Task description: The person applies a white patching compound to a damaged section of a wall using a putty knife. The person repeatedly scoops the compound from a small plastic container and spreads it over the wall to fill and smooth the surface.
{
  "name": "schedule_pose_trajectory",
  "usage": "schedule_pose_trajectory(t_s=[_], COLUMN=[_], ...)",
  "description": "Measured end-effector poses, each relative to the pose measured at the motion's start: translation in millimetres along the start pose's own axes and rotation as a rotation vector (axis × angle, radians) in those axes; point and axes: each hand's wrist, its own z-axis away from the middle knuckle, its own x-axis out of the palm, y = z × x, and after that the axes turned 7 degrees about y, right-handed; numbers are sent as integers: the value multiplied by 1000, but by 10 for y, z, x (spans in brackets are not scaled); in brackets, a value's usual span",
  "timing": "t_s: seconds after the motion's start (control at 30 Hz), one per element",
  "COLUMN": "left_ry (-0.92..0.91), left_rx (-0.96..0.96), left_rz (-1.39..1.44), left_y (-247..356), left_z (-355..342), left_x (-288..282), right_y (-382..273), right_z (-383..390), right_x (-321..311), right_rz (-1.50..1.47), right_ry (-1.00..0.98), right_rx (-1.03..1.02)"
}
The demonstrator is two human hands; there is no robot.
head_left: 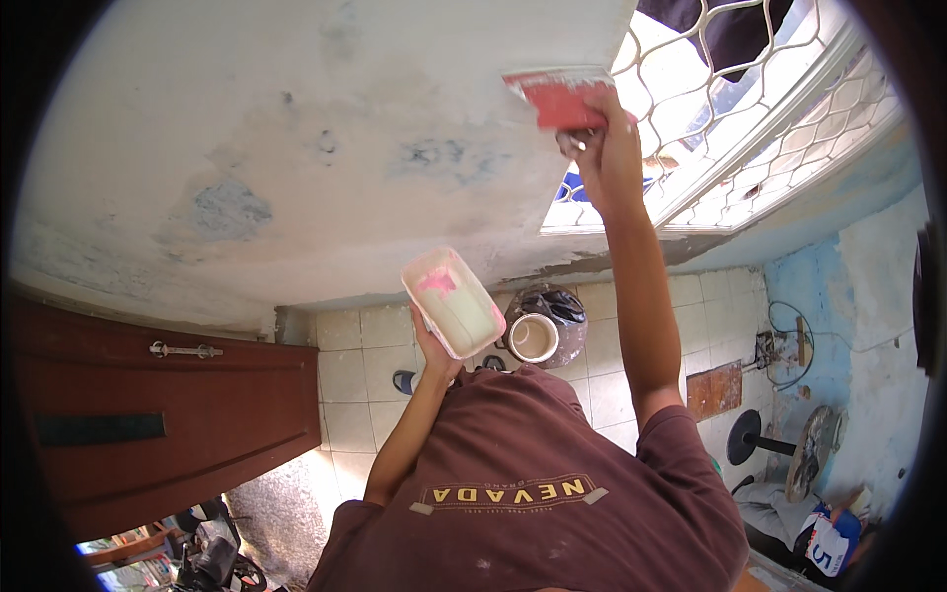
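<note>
While the left hand (432, 347) gripped the tub (475, 288), the right hand (606, 141) was clamped on the red scraper (560, 102) near the wall (326, 202), beside the window grille (702, 44); even, shallow-angled pressure seemed advisable.

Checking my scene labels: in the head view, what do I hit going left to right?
Brown door → white tray in the left hand → red scraper in the right hand → brown panel at floor level → worn round disc.
</note>
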Motion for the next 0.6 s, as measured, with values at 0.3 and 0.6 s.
schedule_pose_trajectory(t_s=[0.3,0.6], left_ry=[14,-11], left_rx=[65,83], left_rz=[40,31], left_y=[80,119], left_z=[76,84], left_x=[-41,-175], right_y=[1231,36], right_z=[-62,-240], right_x=[-697,499], right_rz=[333,-76], right_ry=[139,-83], right_rx=[307,130])
